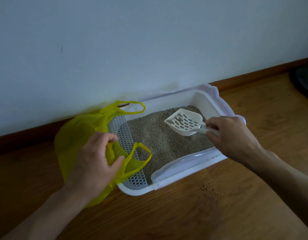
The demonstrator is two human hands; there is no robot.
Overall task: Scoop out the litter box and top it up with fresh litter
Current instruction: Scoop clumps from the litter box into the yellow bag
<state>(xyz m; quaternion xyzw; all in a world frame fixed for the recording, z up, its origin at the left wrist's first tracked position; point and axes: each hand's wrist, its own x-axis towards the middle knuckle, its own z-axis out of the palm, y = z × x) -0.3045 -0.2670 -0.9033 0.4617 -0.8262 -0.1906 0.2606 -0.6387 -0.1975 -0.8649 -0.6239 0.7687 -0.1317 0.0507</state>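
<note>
The right hand (231, 135) grasps the slotted scoop (183, 122) over the litter box (168, 181), its blade aimed toward the yellow bag (75, 134) the left hand (96, 160) pinches at the box's left end.

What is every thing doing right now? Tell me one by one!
left hand: gripping the bag's rim, holding its mouth open.
yellow bag: open, draped over the box's left end.
right hand: gripping the scoop's handle.
scoop: lifted above the litter, a little grey stuff in it.
litter box: on the floor by the wall, holding litter.
spilled grains: scattered on the floor.
</note>
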